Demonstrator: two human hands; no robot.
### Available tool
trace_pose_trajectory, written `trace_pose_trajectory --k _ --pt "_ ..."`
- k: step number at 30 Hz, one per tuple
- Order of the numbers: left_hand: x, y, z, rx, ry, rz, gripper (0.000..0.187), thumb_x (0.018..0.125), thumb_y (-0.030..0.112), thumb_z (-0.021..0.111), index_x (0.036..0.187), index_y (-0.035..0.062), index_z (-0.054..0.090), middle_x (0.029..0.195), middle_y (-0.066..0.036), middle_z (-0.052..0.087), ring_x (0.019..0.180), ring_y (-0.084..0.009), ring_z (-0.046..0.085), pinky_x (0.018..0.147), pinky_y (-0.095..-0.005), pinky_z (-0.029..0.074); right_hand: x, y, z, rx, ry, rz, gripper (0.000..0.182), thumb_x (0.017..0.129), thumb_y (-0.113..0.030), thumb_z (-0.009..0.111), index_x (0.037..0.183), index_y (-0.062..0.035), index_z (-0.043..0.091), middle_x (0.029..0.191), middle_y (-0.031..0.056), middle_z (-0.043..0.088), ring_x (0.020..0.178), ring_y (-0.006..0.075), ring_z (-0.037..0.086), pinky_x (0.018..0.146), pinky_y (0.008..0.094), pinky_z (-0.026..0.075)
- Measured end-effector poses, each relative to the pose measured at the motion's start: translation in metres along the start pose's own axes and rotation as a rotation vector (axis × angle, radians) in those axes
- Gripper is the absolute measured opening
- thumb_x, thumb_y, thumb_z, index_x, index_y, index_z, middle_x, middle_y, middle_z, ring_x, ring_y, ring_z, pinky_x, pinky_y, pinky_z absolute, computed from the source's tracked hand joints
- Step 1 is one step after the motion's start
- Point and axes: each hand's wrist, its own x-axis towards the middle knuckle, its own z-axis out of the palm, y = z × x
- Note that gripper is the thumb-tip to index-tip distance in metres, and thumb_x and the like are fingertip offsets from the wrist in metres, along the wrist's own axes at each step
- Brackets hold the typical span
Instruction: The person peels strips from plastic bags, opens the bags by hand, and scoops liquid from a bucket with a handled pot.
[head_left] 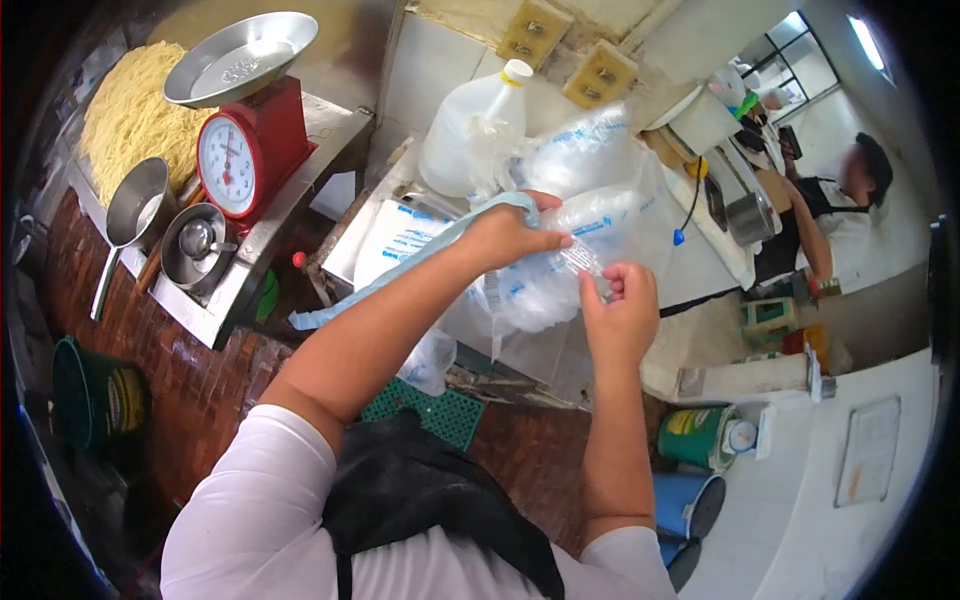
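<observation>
My left hand (508,235) is closed at the edge of a clear plastic pack with blue print (600,215); its fingertips are partly hidden. A light blue strip (400,285) loops over that hand and trails down along the forearm. My right hand (622,312) has its fingers curled in a pinch on crinkled clear plastic at the front of the same pack. Behind it lies another clear plastic pack with blue print (580,150). A translucent jug with a white cap (470,130) stands just beyond my left hand.
At the left, a red dial scale (262,150) stands by a yellow crumbly heap (135,110), a saucepan (140,200) and a metal bowl (180,265). A green bucket (95,395) sits on the floor. Another person (835,205) is at the right, near a pot (750,218).
</observation>
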Motion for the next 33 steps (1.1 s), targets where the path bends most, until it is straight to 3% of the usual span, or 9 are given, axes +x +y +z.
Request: trace_pose_trajectory --k 9,12,16,18,20,25,28,30,33 --pt "-0.014 0.012 -0.017 0.067 0.071 0.108 0.068 0.073 0.034 0.082 0.127 0.0020 0.056 0.121 -0.015 0.062 0.109 -0.0230 0.058 0.094 -0.0330 0.045 -0.006 -0.001 -0.002 0.170 0.113 -0.003 0.021 0.076 -0.011 0.077 0.079 -0.0059 0.057 0.075 0.0036 0.055 0.065 0.0164 0.052 0.059 0.0294 0.043" --pt "-0.050 0.038 -0.056 -0.072 0.171 0.117 0.062 0.077 0.032 0.078 0.127 0.0033 0.056 0.121 -0.012 0.063 0.103 -0.0192 0.061 0.081 -0.0294 0.049 -0.034 0.007 -0.010 0.349 0.163 -0.027 0.020 0.079 -0.009 0.076 0.078 -0.0049 0.056 0.076 0.0028 0.055 0.066 0.0133 0.051 0.060 0.0270 0.042" --pt "-0.123 0.070 -0.127 -0.265 0.425 0.117 0.050 0.089 0.031 0.062 0.130 0.0043 0.054 0.117 -0.010 0.066 0.057 -0.0016 0.048 0.047 -0.0182 0.036 -0.094 -0.011 0.004 0.537 -0.141 0.140 0.017 0.080 -0.010 0.075 0.085 -0.0029 0.061 0.081 0.0049 0.058 0.069 0.0122 0.053 0.064 0.0262 0.045" --pt "-0.154 0.071 -0.162 -0.307 0.546 0.141 0.051 0.089 0.031 0.059 0.131 0.0011 0.052 0.116 -0.013 0.066 0.047 -0.0004 0.035 0.046 -0.0173 0.035 -0.119 -0.028 0.021 0.721 -0.363 0.311 0.021 0.080 -0.013 0.076 0.092 -0.0021 0.063 0.083 0.0062 0.060 0.070 0.0125 0.054 0.066 0.0265 0.046" --pt "-0.182 0.070 -0.184 -0.363 0.610 0.228 0.059 0.089 0.031 0.059 0.135 -0.0032 0.044 0.111 -0.014 0.068 0.046 -0.0023 0.036 0.047 -0.0183 0.036 -0.128 -0.036 0.042 0.633 -0.513 0.243 0.033 0.080 -0.022 0.076 0.103 -0.0013 0.065 0.085 0.0071 0.061 0.071 0.0136 0.055 0.067 0.0272 0.047" --pt "-0.224 0.052 -0.186 -0.339 0.404 0.073 0.057 0.081 0.032 0.065 0.127 -0.0003 0.055 0.104 -0.012 0.070 0.050 -0.0014 0.042 0.047 -0.0173 0.034 -0.110 -0.068 0.074 0.245 -0.726 0.079 0.030 0.083 -0.029 0.069 0.103 -0.0059 0.068 0.090 0.0139 0.067 0.080 0.0306 0.064 0.070 0.0398 0.050" --pt "-0.234 0.032 -0.153 -0.419 0.209 -0.158 0.047 0.078 0.023 0.070 0.121 0.0059 0.061 0.105 -0.006 0.070 0.071 -0.0031 0.055 0.053 -0.0180 0.036 -0.112 -0.086 0.061 0.316 -0.768 -0.026 0.021 0.084 -0.025 0.067 0.094 -0.0068 0.070 0.083 0.0130 0.067 0.076 0.0307 0.064 0.069 0.0402 0.050" --pt "-0.240 0.026 -0.141 -0.438 0.027 -0.339 0.047 0.079 0.015 0.071 0.123 0.0029 0.060 0.110 -0.008 0.068 0.090 -0.0090 0.061 0.067 -0.0221 0.046 -0.111 -0.099 0.040 0.439 -0.786 0.049 0.017 0.085 -0.019 0.068 0.089 -0.0035 0.070 0.079 0.0101 0.067 0.072 0.0221 0.064 0.067 0.0341 0.050" --pt "-0.235 -0.011 -0.110 -0.168 -0.018 0.038 0.045 0.081 0.016 0.070 0.122 0.0024 0.061 0.109 -0.011 0.067 0.099 -0.0229 0.063 0.083 -0.0339 0.049 -0.116 -0.113 0.019 0.666 -0.808 0.194 0.013 0.085 -0.013 0.070 0.090 -0.0012 0.068 0.080 0.0068 0.067 0.072 0.0127 0.062 0.066 0.0272 0.049"
